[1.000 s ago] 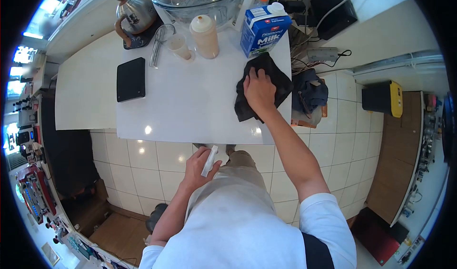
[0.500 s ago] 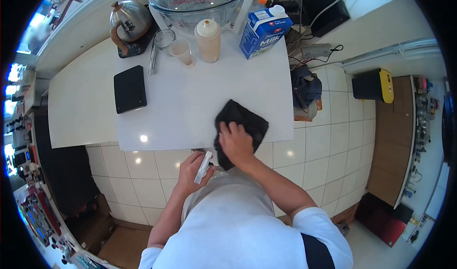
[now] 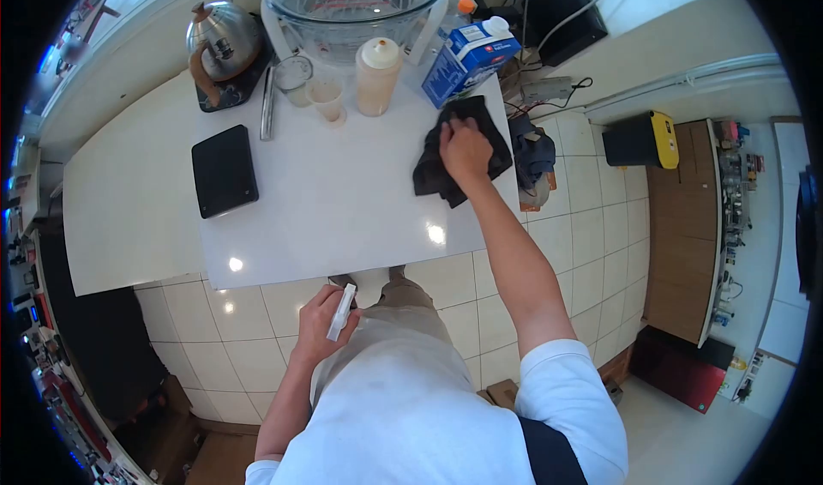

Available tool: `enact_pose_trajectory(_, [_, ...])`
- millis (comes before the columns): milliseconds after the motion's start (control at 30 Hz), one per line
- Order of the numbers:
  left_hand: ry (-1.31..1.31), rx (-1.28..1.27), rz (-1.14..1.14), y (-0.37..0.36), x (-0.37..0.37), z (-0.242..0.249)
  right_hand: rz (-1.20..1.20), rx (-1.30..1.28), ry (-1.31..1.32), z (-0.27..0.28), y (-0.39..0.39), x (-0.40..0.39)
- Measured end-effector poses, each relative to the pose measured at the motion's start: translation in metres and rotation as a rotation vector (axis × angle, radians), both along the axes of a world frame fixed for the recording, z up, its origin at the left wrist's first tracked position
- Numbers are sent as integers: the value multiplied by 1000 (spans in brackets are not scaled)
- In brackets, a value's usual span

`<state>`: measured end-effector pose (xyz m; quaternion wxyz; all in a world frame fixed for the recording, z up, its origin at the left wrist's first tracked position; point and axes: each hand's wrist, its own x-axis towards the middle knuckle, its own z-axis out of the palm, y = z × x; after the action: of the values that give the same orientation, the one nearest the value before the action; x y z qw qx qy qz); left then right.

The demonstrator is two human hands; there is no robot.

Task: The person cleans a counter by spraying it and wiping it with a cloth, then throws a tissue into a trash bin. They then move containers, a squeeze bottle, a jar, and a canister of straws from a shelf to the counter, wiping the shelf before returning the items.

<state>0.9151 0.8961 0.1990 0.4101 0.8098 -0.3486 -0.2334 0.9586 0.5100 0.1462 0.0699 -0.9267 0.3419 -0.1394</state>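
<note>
My right hand (image 3: pixel 468 152) presses down on a crumpled black cloth (image 3: pixel 439 176) at the right side of the white table (image 3: pixel 343 210), just in front of a blue milk carton (image 3: pixel 463 65). Its fingers are bent into the fabric. Below the table's front edge, my left hand (image 3: pixel 319 322) is closed around a small, flat white rectangular object (image 3: pixel 341 313), whose kind I cannot make out. A squeeze bottle (image 3: pixel 377 78) with pale brown contents stands at the back, beside a small clear cup (image 3: pixel 326 99).
A black flat scale-like device (image 3: pixel 225 171) lies on the left of the table. Behind it are a steel kettle (image 3: pixel 221 43) on a dark base, a glass cup (image 3: pixel 294 78) and a large glass-bowled appliance (image 3: pixel 356 13). Cables (image 3: pixel 557 82) hang past the right edge.
My right hand has slid the black cloth from the front edge to the back right, near the milk carton. My left hand stays low with the white object. The view has shifted slightly.
</note>
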Motion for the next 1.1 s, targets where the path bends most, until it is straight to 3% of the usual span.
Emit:
enact_pose_trajectory(167, [-3,6,58,13,2,4,-142,37,20,2,20,16])
enact_pose_trajectory(333, [-40,-34,-19,9,7,3,181,129,58,6,132,-6])
enact_pose_trajectory(433, [-51,-44,-73,0,9,5,297,179,8,11,176,-61])
enact_pose_trajectory(567, [-36,-37,-77,-13,8,10,66,233,183,26,129,-130])
enact_pose_trajectory(633, [-26,-25,-71,-20,4,14,-78,115,102,11,71,-147])
enact_pose_trajectory(767, [-30,-17,-87,-33,-5,13,-102,4,-78,0,-20,-121])
enact_pose_trajectory(867, [-46,-31,-101,-48,-13,14,-50,-78,-53,2,-5,-102])
enact_pose_trajectory(1000, [-96,0,-84,-64,-21,13,179,79,-65,19,53,-149])
enact_pose_trajectory(1100, [-126,17,-50,-75,-27,12,220,51,-63,18,31,-172])
